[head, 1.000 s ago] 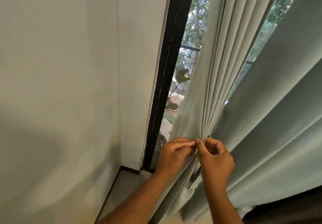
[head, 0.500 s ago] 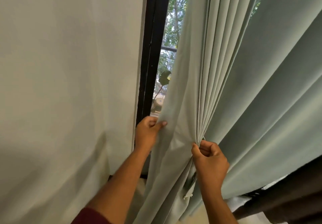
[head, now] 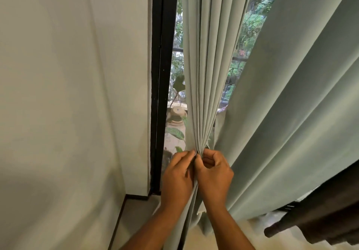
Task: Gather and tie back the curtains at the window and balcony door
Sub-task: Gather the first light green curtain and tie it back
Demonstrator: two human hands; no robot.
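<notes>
Item one: the pale sage-green pleated fabric curtain (head: 206, 75), which I see hanging just right of the black door frame (head: 162, 75) and drawn into a tight bunch of narrow folds low down. A wider sweep of the same cloth falls away further right of the frame.

Item two: my left hand (head: 177, 179), just right of the frame's lower end, fingers closed and pinching the gathered folds from the left.

Item three: my right hand (head: 214, 174), touching the left at the fingertips, curled closed on the same bunch from the other side. Whether a cord sits in the grip I cannot tell.

Item four: a plain cream wall (head: 73, 94), left of the frame.

Item five: dark brown fabric (head: 320, 214), far right of the frame, low.
</notes>
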